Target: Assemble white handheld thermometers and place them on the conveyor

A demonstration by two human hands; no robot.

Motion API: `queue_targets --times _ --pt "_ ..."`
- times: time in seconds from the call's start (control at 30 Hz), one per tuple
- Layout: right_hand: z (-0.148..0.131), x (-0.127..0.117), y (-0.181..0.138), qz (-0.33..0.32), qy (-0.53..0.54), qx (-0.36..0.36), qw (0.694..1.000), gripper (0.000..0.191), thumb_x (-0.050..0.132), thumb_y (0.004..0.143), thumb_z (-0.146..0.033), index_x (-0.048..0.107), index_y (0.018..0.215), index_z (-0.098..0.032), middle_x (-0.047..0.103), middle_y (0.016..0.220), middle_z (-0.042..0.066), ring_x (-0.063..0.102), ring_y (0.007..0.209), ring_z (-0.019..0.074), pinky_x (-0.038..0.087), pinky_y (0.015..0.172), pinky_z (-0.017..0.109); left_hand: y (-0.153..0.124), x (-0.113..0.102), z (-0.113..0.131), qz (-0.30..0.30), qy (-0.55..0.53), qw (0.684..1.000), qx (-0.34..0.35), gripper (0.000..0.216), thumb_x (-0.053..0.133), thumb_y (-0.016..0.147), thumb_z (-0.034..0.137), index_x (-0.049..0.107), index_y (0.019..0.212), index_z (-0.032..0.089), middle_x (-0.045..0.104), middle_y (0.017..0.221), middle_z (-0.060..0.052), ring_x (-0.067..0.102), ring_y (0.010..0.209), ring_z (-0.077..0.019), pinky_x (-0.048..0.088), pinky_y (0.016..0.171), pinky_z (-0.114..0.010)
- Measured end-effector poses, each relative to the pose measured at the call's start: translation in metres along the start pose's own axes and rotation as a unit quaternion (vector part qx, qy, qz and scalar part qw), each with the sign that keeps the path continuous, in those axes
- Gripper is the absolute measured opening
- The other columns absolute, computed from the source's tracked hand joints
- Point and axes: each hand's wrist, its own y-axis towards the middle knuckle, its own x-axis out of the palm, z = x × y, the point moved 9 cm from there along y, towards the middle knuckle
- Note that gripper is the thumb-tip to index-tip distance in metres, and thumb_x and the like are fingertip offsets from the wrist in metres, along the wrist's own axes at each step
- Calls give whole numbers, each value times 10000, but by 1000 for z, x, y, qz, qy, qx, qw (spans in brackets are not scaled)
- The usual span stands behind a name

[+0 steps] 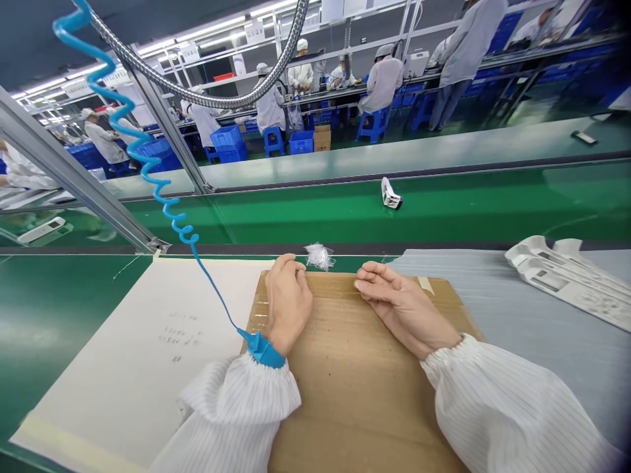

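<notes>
My left hand [287,299] rests on a brown cardboard sheet [345,381], fingers curled into a loose fist near its far edge. A blue wrist strap [265,350] with a coiled blue cord [148,164] circles that wrist. My right hand [399,302] also lies on the cardboard, fingers curled inward and pressed together, pointing left. Nothing shows inside either hand. A small crumpled clear plastic bag [319,255] lies just beyond the cardboard, between and ahead of the two hands, closest to the left fingers.
A white paper sheet [138,355] lies left of the cardboard. White plastic housings [566,279] sit at the right on a grey mat [532,328]. A small white part [390,194] rides the green conveyor [468,203]. Other workers in white coats sit at far benches.
</notes>
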Motion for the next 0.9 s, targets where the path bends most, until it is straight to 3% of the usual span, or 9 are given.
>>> queue_targets --times 0.27,0.63,0.9 --pt "2 0 0 -4 12 8 1000 325 918 636 -224 721 892 -261 651 947 -13 563 867 125 475 790 240 0 -5 3 5 -17 1000 -6 181 579 810 14 573 796 195 648 1214 -106 569 1233 -274 452 1034 -488" --pt "2 0 -1 -4 18 12 1000 322 925 635 -207 733 888 -261 651 941 -18 559 883 110 478 786 207 2 -10 6 29 -51 998 22 376 411 666 -106 579 831 187 649 1183 -98 624 1143 -223 536 959 -387" --pt "3 -1 2 -1 14 6 1000 370 940 598 -225 728 900 -251 657 949 -9 571 883 124 490 782 229 1 -10 6 31 -65 997 24 310 434 742 -67 592 845 179 640 1199 -109 616 1159 -237 537 973 -410"
